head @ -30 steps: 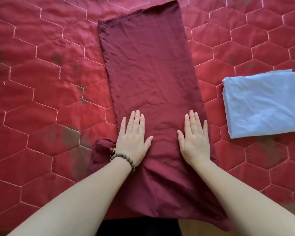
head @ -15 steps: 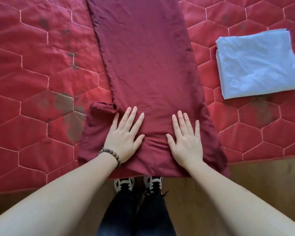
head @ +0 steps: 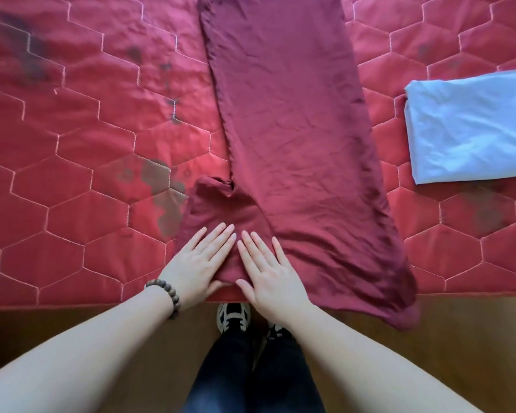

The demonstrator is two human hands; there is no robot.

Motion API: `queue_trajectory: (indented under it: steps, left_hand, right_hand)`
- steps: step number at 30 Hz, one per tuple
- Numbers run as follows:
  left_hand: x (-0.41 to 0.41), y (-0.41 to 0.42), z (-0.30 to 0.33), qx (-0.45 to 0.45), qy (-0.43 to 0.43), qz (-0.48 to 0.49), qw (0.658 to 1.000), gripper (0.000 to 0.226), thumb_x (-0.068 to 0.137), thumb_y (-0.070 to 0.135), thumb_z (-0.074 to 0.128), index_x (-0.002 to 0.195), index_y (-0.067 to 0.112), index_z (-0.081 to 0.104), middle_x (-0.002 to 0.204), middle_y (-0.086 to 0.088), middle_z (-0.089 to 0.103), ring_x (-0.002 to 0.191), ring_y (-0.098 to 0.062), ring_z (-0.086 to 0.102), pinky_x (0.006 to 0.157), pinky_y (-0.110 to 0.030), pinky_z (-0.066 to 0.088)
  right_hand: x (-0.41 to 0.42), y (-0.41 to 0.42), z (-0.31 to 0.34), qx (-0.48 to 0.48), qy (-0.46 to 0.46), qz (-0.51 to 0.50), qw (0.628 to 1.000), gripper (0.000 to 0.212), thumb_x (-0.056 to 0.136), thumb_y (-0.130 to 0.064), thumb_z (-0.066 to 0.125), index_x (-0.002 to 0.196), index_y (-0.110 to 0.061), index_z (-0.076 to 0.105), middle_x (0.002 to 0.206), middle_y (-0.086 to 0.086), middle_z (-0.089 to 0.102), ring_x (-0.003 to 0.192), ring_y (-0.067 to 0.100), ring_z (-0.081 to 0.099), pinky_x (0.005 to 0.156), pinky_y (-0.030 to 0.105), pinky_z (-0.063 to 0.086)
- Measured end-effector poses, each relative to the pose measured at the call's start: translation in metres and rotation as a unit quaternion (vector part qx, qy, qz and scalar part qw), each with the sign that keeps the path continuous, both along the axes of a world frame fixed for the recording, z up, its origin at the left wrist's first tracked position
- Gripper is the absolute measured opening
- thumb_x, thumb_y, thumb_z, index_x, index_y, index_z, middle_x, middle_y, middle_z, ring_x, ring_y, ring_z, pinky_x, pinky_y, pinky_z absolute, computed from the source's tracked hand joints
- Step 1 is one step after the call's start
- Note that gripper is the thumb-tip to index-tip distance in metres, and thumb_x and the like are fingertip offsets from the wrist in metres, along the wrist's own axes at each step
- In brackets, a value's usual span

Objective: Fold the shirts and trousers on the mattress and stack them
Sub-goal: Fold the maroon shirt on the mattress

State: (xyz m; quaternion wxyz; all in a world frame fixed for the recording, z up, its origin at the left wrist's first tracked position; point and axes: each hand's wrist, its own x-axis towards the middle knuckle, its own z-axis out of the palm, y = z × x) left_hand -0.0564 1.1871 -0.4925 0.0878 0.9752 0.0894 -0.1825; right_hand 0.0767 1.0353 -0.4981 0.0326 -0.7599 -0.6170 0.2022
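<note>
hands [head: 236,260] flat on maroon trousers' [head: 292,120] near end

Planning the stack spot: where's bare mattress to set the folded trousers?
Widest bare patch: mattress left of the maroon trousers. A narrow strip lies between the trousers and the folded white shirt. Crowded at the near edge, where left hand and right hand press.

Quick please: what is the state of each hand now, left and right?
Left hand: open, fingers straight, pressing flat on the maroon trousers.
Right hand: open, fingers straight, pressing flat on the same trousers.
</note>
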Motion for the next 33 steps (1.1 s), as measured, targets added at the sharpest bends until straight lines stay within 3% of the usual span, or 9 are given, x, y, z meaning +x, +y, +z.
queue_trajectory:
  steps: [5, 12, 16, 22, 26, 28, 30, 31, 33]
  left_hand:
    - [0.0, 0.01, -0.002, -0.002, -0.078, -0.029, 0.997, 0.057, 0.084, 0.007, 0.029, 0.138, 0.0, 0.047, 0.145, -0.016, 0.043, 0.134, -0.031, 0.043, 0.105, -0.049, 0.041]
    - [-0.016, 0.026, -0.003, -0.038, -0.013, -0.059, 0.997, 0.086, 0.072, 0.028, 0.049, 0.151, 0.009, 0.023, 0.159, -0.01, 0.016, 0.147, -0.026, 0.013, 0.118, -0.045, 0.016]
    - [-0.013, 0.028, -0.001, -0.012, -0.02, -0.072, 0.997, 0.085, 0.065, 0.006, 0.067, 0.145, 0.007, 0.037, 0.152, -0.013, 0.033, 0.14, -0.029, 0.032, 0.112, -0.05, 0.029]
    - [-0.001, 0.036, 0.012, -0.027, -0.089, -0.076, 0.993, 0.057, 0.067, -0.011, 0.061, 0.122, 0.006, 0.065, 0.13, -0.014, 0.06, 0.12, -0.03, 0.058, 0.094, -0.046, 0.052]
    - [0.043, 0.048, 0.05, -0.083, 0.037, -0.062, 0.994, 0.026, 0.083, 0.017, 0.053, 0.105, 0.021, 0.065, 0.099, 0.001, 0.069, 0.09, -0.024, 0.064, 0.075, -0.032, 0.051]
    - [0.072, 0.057, 0.072, -0.123, 0.05, -0.058, 0.989, 0.025, 0.081, 0.023, 0.053, 0.101, 0.025, 0.067, 0.09, 0.003, 0.069, 0.084, -0.02, 0.062, 0.074, -0.028, 0.048]
    - [0.106, 0.069, 0.091, -0.19, 0.028, -0.039, 0.981, 0.012, 0.078, 0.023, 0.058, 0.083, 0.02, 0.069, 0.073, 0.004, 0.066, 0.07, -0.017, 0.058, 0.067, -0.025, 0.045]
    - [0.126, 0.077, 0.097, -0.229, 0.023, -0.012, 0.973, 0.011, 0.078, 0.026, 0.061, 0.073, 0.018, 0.066, 0.064, 0.005, 0.06, 0.062, -0.015, 0.053, 0.063, -0.024, 0.043]
    - [0.165, 0.093, 0.102, -0.299, 0.05, 0.091, 0.949, 0.034, 0.082, 0.05, 0.06, 0.067, 0.02, 0.066, 0.053, 0.009, 0.054, 0.051, -0.006, 0.048, 0.055, -0.02, 0.04]
  right_hand:
    - [-0.003, -0.003, -0.013, -0.055, -0.022, 0.01, 0.998, 0.079, 0.094, -0.061, 0.034, 0.152, -0.011, 0.016, 0.161, 0.006, 0.009, 0.149, 0.018, 0.002, 0.119, 0.048, 0.007]
    - [-0.005, -0.002, -0.012, -0.061, -0.016, 0.009, 0.998, 0.086, 0.091, -0.066, 0.034, 0.153, -0.009, 0.014, 0.161, 0.007, 0.007, 0.149, 0.019, 0.001, 0.119, 0.049, 0.006]
    - [-0.006, 0.0, -0.011, -0.077, -0.013, 0.014, 0.997, 0.084, 0.093, -0.064, 0.03, 0.153, -0.01, 0.011, 0.162, 0.007, 0.003, 0.149, 0.019, -0.003, 0.119, 0.049, 0.004]
    - [-0.007, 0.002, -0.003, -0.062, 0.009, 0.004, 0.998, 0.086, 0.09, -0.062, 0.039, 0.153, -0.01, 0.011, 0.161, 0.006, 0.001, 0.149, 0.02, -0.001, 0.12, 0.05, 0.004]
    - [-0.019, 0.011, 0.013, 0.0, 0.091, -0.103, 0.991, 0.076, 0.084, -0.038, 0.062, 0.148, -0.009, 0.033, 0.157, 0.006, 0.028, 0.147, 0.021, 0.019, 0.12, 0.048, 0.009]
    - [-0.02, 0.019, 0.023, 0.033, 0.187, -0.208, 0.959, 0.055, 0.089, -0.026, 0.06, 0.141, -0.013, 0.046, 0.141, 0.004, 0.052, 0.136, 0.018, 0.041, 0.119, 0.042, 0.02]
    - [-0.007, 0.028, 0.037, 0.077, 0.289, -0.322, 0.898, 0.021, 0.092, -0.022, 0.056, 0.112, -0.022, 0.063, 0.098, -0.004, 0.069, 0.093, 0.011, 0.061, 0.09, 0.032, 0.045]
    - [0.005, 0.033, 0.042, 0.098, 0.326, -0.358, 0.869, 0.01, 0.093, -0.021, 0.054, 0.094, -0.024, 0.063, 0.076, -0.009, 0.064, 0.071, 0.006, 0.056, 0.071, 0.027, 0.044]
    - [0.036, 0.04, 0.046, 0.127, 0.366, -0.415, 0.823, 0.017, 0.095, -0.019, 0.052, 0.08, -0.019, 0.06, 0.065, -0.012, 0.055, 0.059, 0.0, 0.045, 0.057, 0.02, 0.038]
